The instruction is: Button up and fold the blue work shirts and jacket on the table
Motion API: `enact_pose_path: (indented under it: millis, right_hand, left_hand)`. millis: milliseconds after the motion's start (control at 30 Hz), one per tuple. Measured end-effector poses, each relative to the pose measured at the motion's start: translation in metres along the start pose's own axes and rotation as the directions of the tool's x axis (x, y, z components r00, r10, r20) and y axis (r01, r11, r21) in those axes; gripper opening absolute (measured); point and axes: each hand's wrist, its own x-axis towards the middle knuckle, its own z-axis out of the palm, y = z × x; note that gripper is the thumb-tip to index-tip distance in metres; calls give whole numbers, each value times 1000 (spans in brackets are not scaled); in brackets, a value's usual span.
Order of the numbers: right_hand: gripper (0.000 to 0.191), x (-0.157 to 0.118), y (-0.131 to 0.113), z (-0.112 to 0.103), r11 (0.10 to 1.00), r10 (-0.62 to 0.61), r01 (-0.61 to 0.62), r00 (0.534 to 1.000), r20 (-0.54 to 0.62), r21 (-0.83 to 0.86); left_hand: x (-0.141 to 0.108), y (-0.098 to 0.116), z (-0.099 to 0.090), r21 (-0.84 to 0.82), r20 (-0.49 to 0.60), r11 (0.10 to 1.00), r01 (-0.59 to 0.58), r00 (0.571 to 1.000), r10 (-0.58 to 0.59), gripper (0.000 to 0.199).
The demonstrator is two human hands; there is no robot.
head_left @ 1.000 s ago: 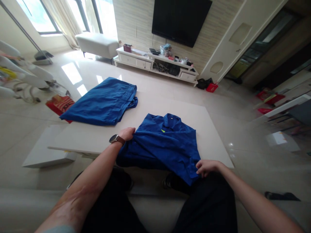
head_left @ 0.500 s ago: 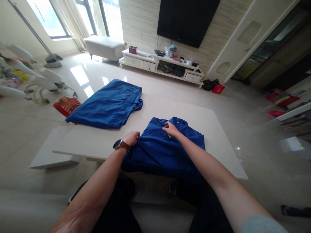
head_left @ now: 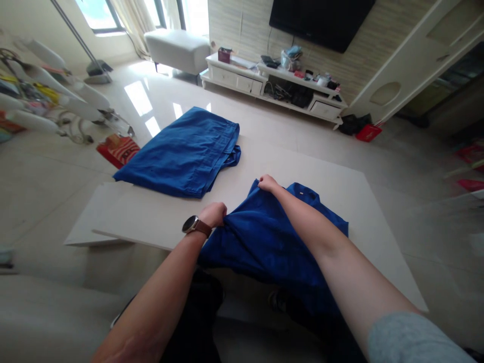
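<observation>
A blue collared shirt (head_left: 264, 237) lies across the near side of the white table (head_left: 333, 186), its lower part hanging over the edge toward my legs. My left hand (head_left: 214, 214), with a watch on the wrist, is closed on the shirt's left side. Farther up, my right hand (head_left: 267, 183) pinches the shirt near its left shoulder corner. Creases run through the cloth between the two hands. The collar lies to the right of my right hand. On the table's far left rests a folded blue garment (head_left: 181, 154), apart from both hands.
Beyond the table stand a low white TV cabinet (head_left: 234, 78) with small items on it and a pale bench (head_left: 177, 50). White-armed equipment (head_left: 68, 96) and a red bag (head_left: 117, 150) are at the left. Another red bag (head_left: 368, 132) sits by the cabinet's right end.
My right hand has moved from the shirt's chest to its left shoulder corner and closed on the cloth. My left hand keeps its hold. The camera view has shifted.
</observation>
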Motion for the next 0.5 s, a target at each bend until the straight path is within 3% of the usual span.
enact_pose_path:
  millis: [100, 167, 367, 500]
  right_hand:
    - [14, -4, 0, -1, 1000, -2, 2, 1000, 3, -25]
    - [18, -8, 0, -3, 999, -24, 23, 1000, -21, -33]
    - [20, -21, 4, -5, 994, -36, 25, 994, -105, -108]
    - [24, -41, 8, -12, 981, -115, 78, 970, -213, -177]
  left_hand:
    - [-5, 2, -3, 80, -110, 969, -235, 964, 243, 33]
    - [-4, 3, -3, 84, -60, 951, -297, 951, 302, 33]
    - [1, 7, 1, 55, 114, 980, -193, 976, 186, 32]
    - [-2, 5, -2, 90, 104, 985, -149, 985, 139, 39]
